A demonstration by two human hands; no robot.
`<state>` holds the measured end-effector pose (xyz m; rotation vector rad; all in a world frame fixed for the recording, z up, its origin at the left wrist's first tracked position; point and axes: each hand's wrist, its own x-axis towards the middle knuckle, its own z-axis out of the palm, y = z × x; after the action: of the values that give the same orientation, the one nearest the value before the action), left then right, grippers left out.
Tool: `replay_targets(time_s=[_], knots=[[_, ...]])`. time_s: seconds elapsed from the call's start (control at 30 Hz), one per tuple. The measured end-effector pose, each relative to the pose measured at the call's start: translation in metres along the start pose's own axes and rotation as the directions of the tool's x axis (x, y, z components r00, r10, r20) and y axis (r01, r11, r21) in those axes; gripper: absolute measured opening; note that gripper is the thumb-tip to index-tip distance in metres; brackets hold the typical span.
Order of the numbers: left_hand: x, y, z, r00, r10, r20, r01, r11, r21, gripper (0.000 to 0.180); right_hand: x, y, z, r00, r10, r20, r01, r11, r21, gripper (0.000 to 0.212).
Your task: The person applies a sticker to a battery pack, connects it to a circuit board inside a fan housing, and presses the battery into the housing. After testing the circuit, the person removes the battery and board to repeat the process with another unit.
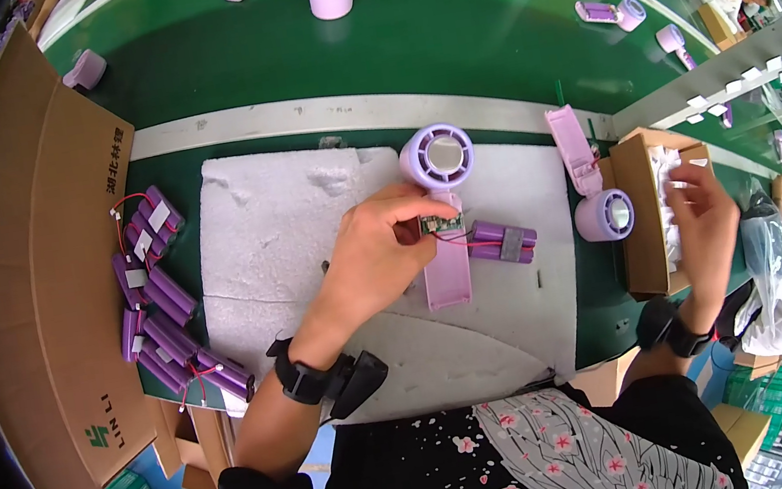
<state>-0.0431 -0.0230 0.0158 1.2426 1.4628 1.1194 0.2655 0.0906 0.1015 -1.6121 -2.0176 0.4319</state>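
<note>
My left hand (376, 247) is closed at the neck of a lilac handheld fan (439, 156), thumb and forefinger around a small green circuit board (442, 224). The fan lies on the white foam pad with its round head away from me and its pink handle shell (447, 276) uncovered. Red and black wires run from the board to a purple battery pack (504, 241) with a grey patch, lying to the right. Over a small cardboard box (645, 217) my right hand (706, 207) is raised, fingers apart and partly curled. White pieces (668, 193) show inside the box.
Another fan (604, 215) with an open pink handle stands between pad and box. Several purple battery packs (158, 310) lie left, beside a tall carton (62, 273). Beyond a pale rail (291, 118), a green belt (223, 67) carries more fans. Other people sit at the right.
</note>
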Motion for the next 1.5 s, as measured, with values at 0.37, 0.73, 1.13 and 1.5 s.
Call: replay_targets(time_s=[0.37,0.73,1.13,1.5], knots=[[0.0,-0.005,0.002,0.996,0.026,-0.08,-0.028,0.999,-0.025,0.034,-0.026,-0.044,0.108,0.646,-0.552,0.527,0.303,0.819,0.487,0.07],[-0.002,-0.001,-0.006,0.997,0.072,-0.015,-0.071,0.995,0.065,0.037,-0.023,-0.063,0.086,0.141,-0.357,0.923,-0.852,0.431,0.296,0.09],[0.0,-0.001,-0.005,0.98,0.199,-0.009,-0.193,0.961,0.2,0.039,-0.037,-0.049,0.092,0.162,-0.493,0.855,-0.821,0.414,0.394,0.105],[-0.001,0.001,0.0,0.963,0.264,-0.06,-0.239,0.933,0.269,0.034,-0.04,-0.064,0.099,0.49,-0.745,0.453,0.392,0.652,0.649,0.074]])
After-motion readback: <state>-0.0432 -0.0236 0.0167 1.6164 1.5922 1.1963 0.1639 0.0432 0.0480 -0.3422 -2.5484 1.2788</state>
